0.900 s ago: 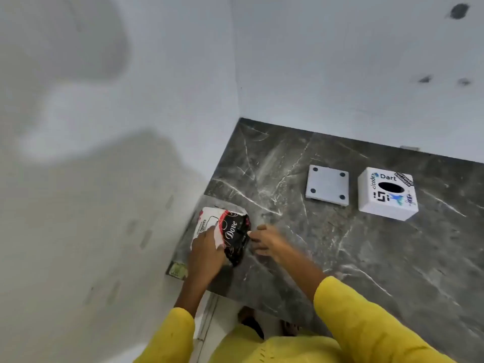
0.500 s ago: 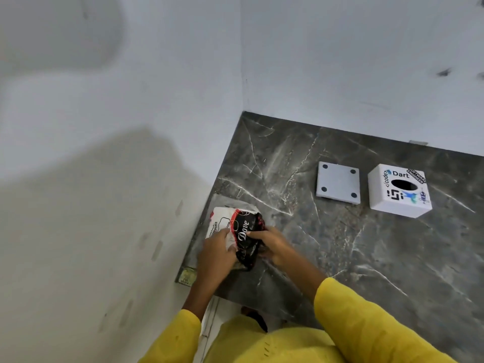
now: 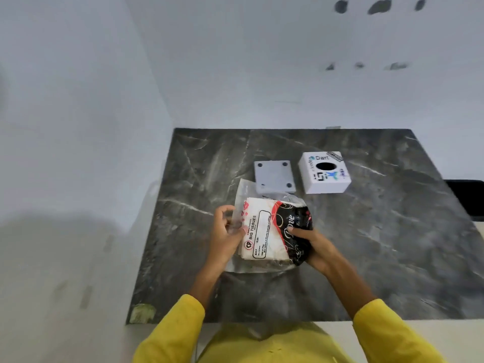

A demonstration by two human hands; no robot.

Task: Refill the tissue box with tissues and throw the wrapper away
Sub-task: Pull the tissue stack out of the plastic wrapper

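Observation:
A pack of tissues (image 3: 264,231) in a clear wrapper printed white, red and black lies on the dark marble counter (image 3: 379,244). My right hand (image 3: 311,244) grips its black right end. My left hand (image 3: 226,231) pinches the clear wrapper at its left edge. The white cube tissue box (image 3: 324,172) with an oval hole on top stands behind and to the right. Its flat white base plate (image 3: 275,176) lies beside it, just beyond the pack.
White walls meet in a corner behind and left of the counter. The counter's left edge drops off near my left hand. A dark object (image 3: 468,197) sits at the far right edge. A greenish sticker (image 3: 142,313) marks the near left corner.
The pack has been pulled from the counter's left edge toward the middle, near the base plate. My right hand now grips it. The view has swung to face the counter squarely.

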